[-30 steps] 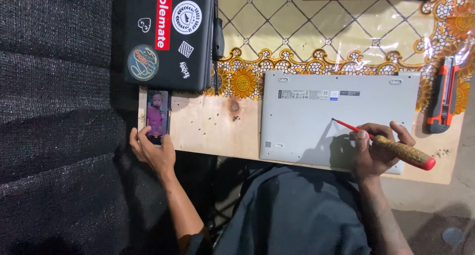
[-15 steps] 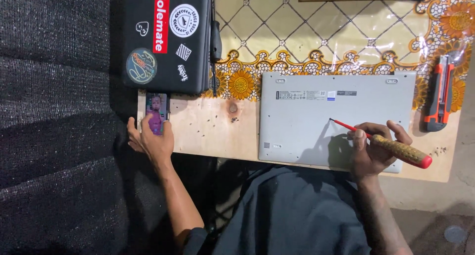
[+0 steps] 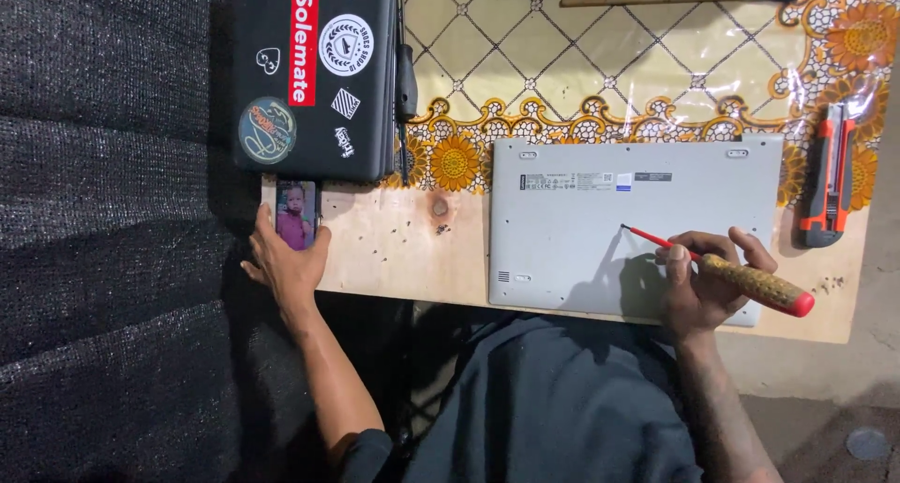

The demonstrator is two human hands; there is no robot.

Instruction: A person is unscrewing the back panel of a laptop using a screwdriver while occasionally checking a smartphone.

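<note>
The right hand [image 3: 705,279] is closed around a screwdriver [image 3: 722,270] with a speckled handle, its red tip resting on the upturned silver laptop [image 3: 581,230] on the wooden worktop [image 3: 403,253]. The left hand [image 3: 286,263] grips a phone [image 3: 296,216] at the worktop's left edge, just below a black stickered laptop [image 3: 314,75]. An orange utility knife [image 3: 829,175] lies right of the silver laptop

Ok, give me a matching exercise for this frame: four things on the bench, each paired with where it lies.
Things:
1. phone
2. screwdriver
3. utility knife
4. black laptop

Places:
A. far right edge of the bench
B. under the left hand, at the bench's left edge
C. top left, covered in stickers
D. in the right hand, tip over the silver laptop

Pairs: 1-B, 2-D, 3-A, 4-C
</note>
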